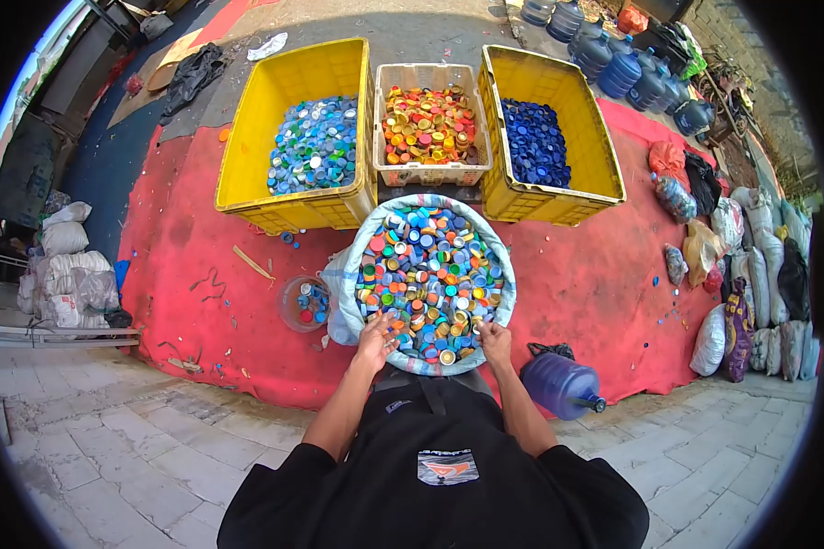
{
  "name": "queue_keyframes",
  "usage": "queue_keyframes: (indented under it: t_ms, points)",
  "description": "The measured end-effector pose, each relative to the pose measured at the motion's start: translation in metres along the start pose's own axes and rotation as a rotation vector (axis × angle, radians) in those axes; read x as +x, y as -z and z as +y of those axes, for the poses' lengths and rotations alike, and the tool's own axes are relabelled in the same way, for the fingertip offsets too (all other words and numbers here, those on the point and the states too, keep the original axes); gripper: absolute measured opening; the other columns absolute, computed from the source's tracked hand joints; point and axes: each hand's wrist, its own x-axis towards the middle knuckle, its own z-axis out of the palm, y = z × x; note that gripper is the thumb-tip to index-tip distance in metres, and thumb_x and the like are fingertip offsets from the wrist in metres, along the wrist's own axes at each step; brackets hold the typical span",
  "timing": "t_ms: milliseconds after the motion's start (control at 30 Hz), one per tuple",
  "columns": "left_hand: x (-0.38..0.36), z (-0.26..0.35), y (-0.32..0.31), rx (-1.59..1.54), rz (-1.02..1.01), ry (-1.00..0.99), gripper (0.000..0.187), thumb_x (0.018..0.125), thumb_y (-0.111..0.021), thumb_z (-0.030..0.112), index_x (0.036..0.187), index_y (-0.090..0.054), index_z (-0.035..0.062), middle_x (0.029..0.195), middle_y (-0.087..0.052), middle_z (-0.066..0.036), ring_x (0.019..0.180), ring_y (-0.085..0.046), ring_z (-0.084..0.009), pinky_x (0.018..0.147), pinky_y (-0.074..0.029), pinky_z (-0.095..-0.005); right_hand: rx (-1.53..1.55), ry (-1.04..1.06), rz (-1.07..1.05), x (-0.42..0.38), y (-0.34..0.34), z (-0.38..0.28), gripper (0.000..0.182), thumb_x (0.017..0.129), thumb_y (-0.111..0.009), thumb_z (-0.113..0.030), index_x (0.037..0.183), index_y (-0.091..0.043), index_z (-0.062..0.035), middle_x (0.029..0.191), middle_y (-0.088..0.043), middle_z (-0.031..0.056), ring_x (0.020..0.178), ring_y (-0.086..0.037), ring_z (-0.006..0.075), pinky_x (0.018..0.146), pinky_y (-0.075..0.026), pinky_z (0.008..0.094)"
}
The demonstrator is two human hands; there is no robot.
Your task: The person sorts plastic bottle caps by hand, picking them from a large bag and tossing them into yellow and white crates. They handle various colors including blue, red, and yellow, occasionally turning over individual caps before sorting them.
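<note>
A round sack (510, 274) with its rim rolled outward stands right in front of me, full of mixed bottle caps (430, 265) in many colors. My left hand (375, 342) is over the near left part of the caps, its fingers spread, and I see nothing gripped in it. At the near right rim, my right hand (495, 344) has its fingers curled together, with a small yellowish bottle cap (477, 323) at the fingertips. Beyond the sack are a yellow crate (233, 174) of light blue and green caps, a whitish crate (430, 174) of red, orange and yellow caps, and another yellow crate (600, 165) of dark blue caps.
A clear tub (288, 316) with a few caps stands left of the sack. A large blue water bottle (558, 386) lies at the right. Filled sacks (762, 274) line the far right, with more water bottles (621, 73) behind. Red matting (192, 265) covers the ground.
</note>
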Motion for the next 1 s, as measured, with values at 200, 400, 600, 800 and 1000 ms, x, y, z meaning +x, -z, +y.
queue_keyframes:
  t_ms: [200, 400, 600, 800, 1000]
  points:
    - [0.001, -0.055, 0.011, 0.134, 0.065, 0.113, 0.044, 0.091, -0.058, 0.048, 0.087, -0.062, 0.0037, 0.089, -0.064, -0.005, 0.072, -0.056, -0.0132, 0.058, -0.048, -0.0271, -0.221, 0.001, 0.083, 0.001, -0.008, 0.007, 0.048, 0.089, -0.061, -0.04, 0.059, -0.058, -0.0015, 0.054, -0.054, 0.004, 0.051, -0.049, 0.0105, 0.05, -0.039, 0.0302]
    - [0.003, -0.056, -0.006, 0.104, 0.036, 0.027, 0.031, 0.094, -0.058, 0.034, 0.104, -0.064, 0.0054, 0.092, -0.063, -0.001, 0.071, -0.054, -0.0094, 0.056, -0.047, -0.0229, -0.315, 0.361, 0.174, 0.039, -0.015, 0.02, 0.035, 0.084, -0.062, -0.015, 0.115, -0.059, 0.0013, 0.086, -0.069, 0.0136, 0.074, -0.063, 0.0198, 0.07, -0.05, 0.0342]
    - [0.004, -0.052, -0.004, 0.271, 0.021, -0.095, 0.019, 0.084, -0.072, 0.019, 0.097, -0.064, 0.007, 0.075, -0.058, 0.001, 0.061, -0.051, -0.0062, 0.053, -0.042, -0.0218, -0.533, 0.331, 0.118, 0.064, -0.029, 0.008, 0.046, 0.079, -0.067, -0.01, 0.122, -0.055, 0.002, 0.094, -0.068, 0.0167, 0.092, -0.06, 0.0339, 0.083, -0.046, 0.0438]
    - [0.007, -0.056, -0.001, 0.363, 0.075, -0.137, 0.018, 0.083, -0.072, 0.019, 0.092, -0.065, 0.0042, 0.063, -0.051, 0.003, 0.055, -0.047, -0.0052, 0.05, -0.038, -0.0217, -0.718, 0.338, 0.174, 0.088, -0.055, -0.001, 0.052, 0.075, -0.073, -0.019, 0.119, -0.056, 0.0012, 0.092, -0.068, 0.0159, 0.091, -0.058, 0.0358, 0.083, -0.045, 0.046]
    - [0.017, -0.063, 0.001, 0.551, 0.092, -0.278, 0.016, 0.086, -0.068, 0.017, 0.09, -0.065, 0.0021, 0.057, -0.047, 0.004, 0.051, -0.044, -0.0047, 0.047, -0.034, -0.0238, -0.852, 0.268, 0.201, 0.09, -0.069, -0.015, 0.043, 0.071, -0.062, -0.013, 0.112, -0.057, 0.001, 0.091, -0.066, 0.0213, 0.086, -0.059, 0.0388, 0.077, -0.043, 0.0503]
